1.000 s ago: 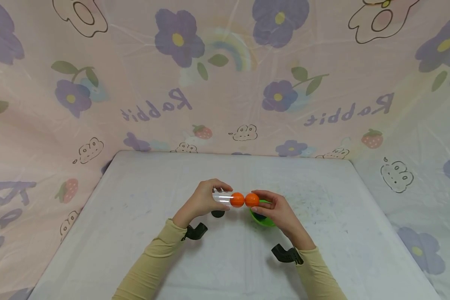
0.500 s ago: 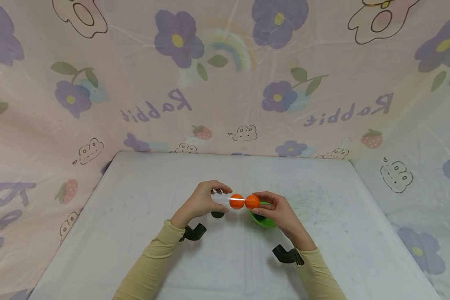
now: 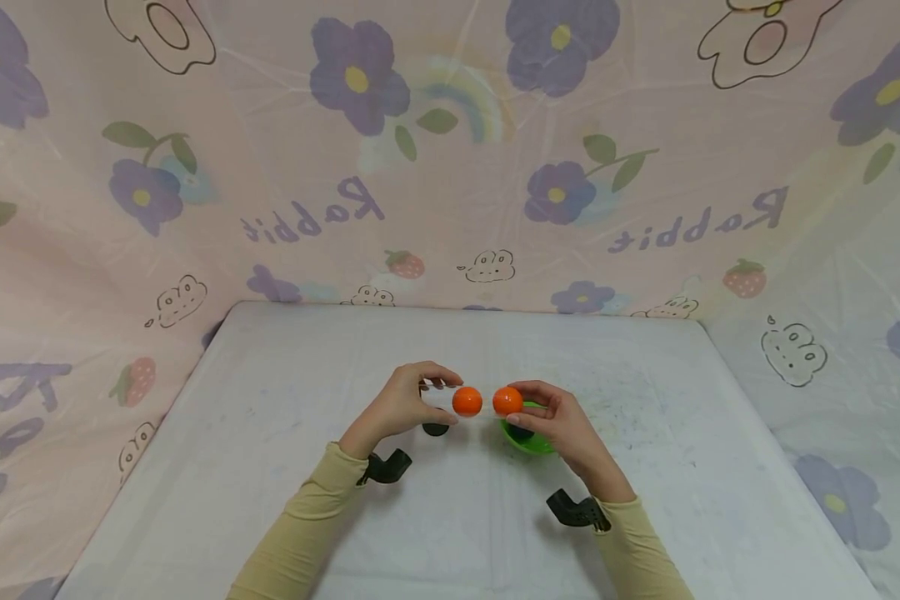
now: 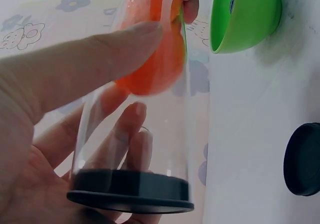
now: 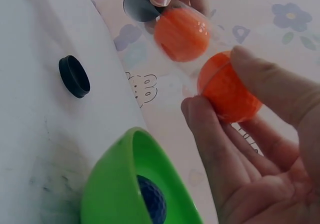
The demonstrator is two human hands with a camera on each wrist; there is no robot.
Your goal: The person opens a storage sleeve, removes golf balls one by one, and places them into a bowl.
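My left hand grips a clear tube held level above the table, its outer end closed by a black cap. Inside the tube is an orange ball, apart from a second orange golf ball. My right hand pinches that second ball between thumb and fingers at the tube's uncapped end. In the right wrist view the tube's rim crosses this dimpled ball, so it sits partly in the mouth.
Below the right hand stands a green bowl with a dark blue golf ball in it. A loose black cap lies on the white table under the tube. Printed cloth encloses the table's back and sides.
The orange ball inside the tube has shifted left, away from the second one, opening a gap between them. The right hand's ball has moved very slightly right; both hands otherwise stay nearly in place.
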